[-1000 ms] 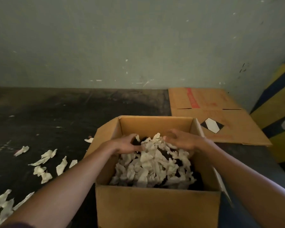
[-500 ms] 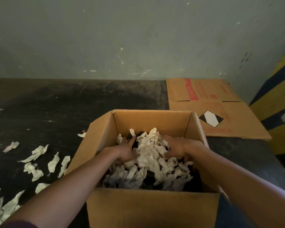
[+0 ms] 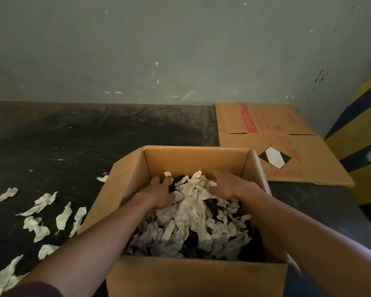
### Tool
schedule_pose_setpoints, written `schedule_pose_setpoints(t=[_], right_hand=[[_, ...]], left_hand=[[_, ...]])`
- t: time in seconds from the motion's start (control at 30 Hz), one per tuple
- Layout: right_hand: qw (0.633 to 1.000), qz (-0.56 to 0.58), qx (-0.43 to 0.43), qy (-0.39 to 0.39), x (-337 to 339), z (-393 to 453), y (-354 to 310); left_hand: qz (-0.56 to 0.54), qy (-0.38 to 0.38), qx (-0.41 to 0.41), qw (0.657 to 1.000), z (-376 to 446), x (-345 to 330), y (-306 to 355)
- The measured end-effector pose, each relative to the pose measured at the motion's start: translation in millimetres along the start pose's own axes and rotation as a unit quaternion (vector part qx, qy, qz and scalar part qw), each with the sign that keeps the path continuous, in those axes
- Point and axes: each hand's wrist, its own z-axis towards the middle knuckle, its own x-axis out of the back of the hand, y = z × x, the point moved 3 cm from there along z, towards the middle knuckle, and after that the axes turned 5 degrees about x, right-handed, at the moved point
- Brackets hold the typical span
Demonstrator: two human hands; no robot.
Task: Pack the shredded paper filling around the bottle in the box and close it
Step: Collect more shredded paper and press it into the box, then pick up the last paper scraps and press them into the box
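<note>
Both hands have sunk lower into the box since a moment ago. Left hand and right hand press spread fingers on the shredded paper; the bottle is buried, unseen.

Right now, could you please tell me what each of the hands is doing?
Left hand: open, pressing the shredded paper in the box.
Right hand: open, pressing it too.

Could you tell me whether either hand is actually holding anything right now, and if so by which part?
Neither plainly grips anything. The left hand and right hand lie with spread fingers on top of the shredded paper in the box.
</note>
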Motion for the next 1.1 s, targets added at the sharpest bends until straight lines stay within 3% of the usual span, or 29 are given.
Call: schedule_pose_setpoints(t=[0.07,0.17,0.3,0.53,0.67,0.77,0.87,1.1], right_hand=[[0.999,-0.002,-0.004,-0.034,-24.5,11.6,4.8],[0.996,-0.007,-0.016,-0.091,-64.0,22.9,13.7],[0.997,0.061,-0.012,-0.055,-57.0,19.8,16.4],[0.987,0.129,0.005,0.094,4.7,-7.8,-16.7],[0.981,0.125,0.044,0.144,10.1,-22.8,-52.3],[0.979,0.117,0.054,0.159,5.7,-32.8,-83.9],[0.978,0.113,0.067,0.159,-4.7,-43.7,-124.3],[0.97,0.091,0.117,0.192,-63.5,-78.0,-239.7]], left_hand=[[-0.008,0.01,-0.021,1.0,3.8,-5.0,1.6],[0.018,-0.055,-0.032,0.998,16.4,-23.5,-1.4],[0.01,-0.06,-0.013,0.998,11.9,-24.1,-8.9],[-0.114,0.106,-0.045,0.987,-34.3,35.2,-5.8],[-0.169,0.257,-0.104,0.946,-78.7,60.6,-15.2],[-0.176,0.325,-0.134,0.919,-111.0,64.3,-33.4],[-0.175,0.358,-0.147,0.905,-138.6,58.5,-70.8],[-0.208,0.355,-0.081,0.908,-195.4,9.1,-199.2]])
